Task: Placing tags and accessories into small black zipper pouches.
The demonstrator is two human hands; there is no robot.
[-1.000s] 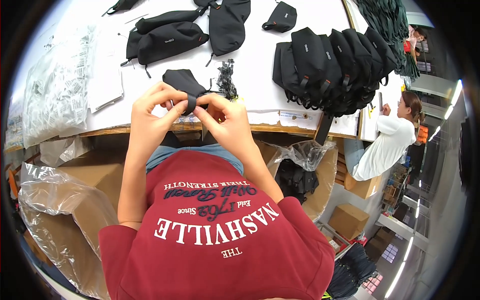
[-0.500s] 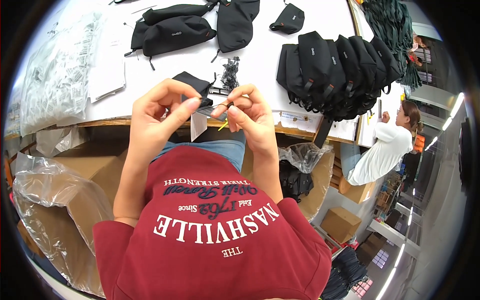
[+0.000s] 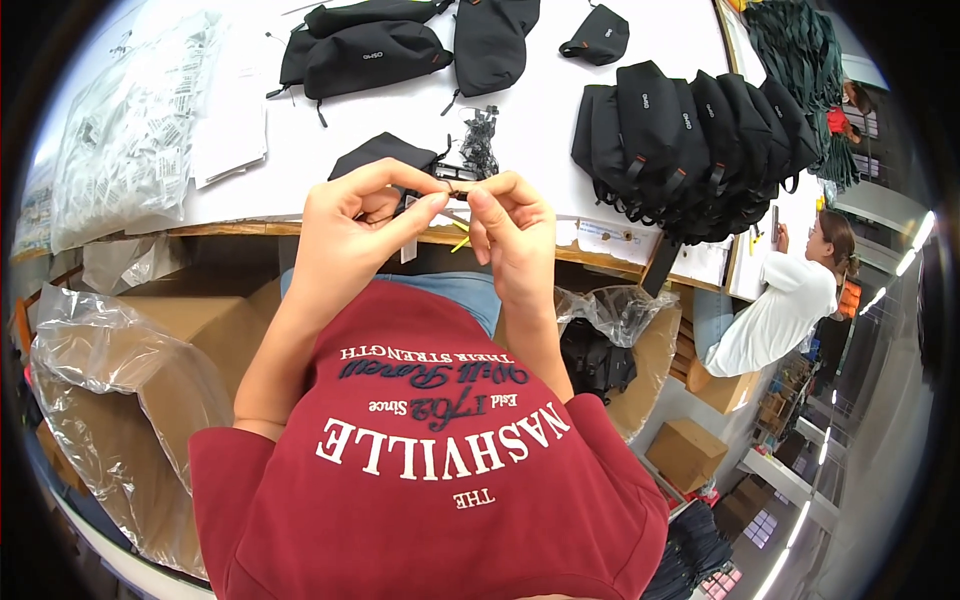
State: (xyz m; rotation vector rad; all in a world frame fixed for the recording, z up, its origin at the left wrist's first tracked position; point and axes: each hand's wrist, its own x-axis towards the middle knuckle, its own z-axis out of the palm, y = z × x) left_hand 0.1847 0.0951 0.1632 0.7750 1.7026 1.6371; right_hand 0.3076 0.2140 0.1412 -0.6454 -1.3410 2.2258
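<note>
My left hand [image 3: 362,228] and my right hand [image 3: 510,228] meet in front of the white table's edge [image 3: 250,225]. Between their fingertips they pinch a thin black cord fastener [image 3: 455,188]; a small white paper tag [image 3: 409,247] hangs below my left fingers. Just behind my hands a small black pouch [image 3: 380,153] lies on the table, partly hidden by my left hand. A little heap of black fasteners [image 3: 480,140] sits to its right.
Black bags [image 3: 370,50] lie at the table's back, and a row of upright black bags [image 3: 690,130] stands on the right. Clear plastic packets [image 3: 130,130] cover the left. Bag-lined cardboard boxes [image 3: 120,370] stand beside me. Another person in white [image 3: 780,300] works on the right.
My hands have lifted off the black pouch toward me. The white tag, seen flat between my fingers half a second ago, now hangs below my left hand.
</note>
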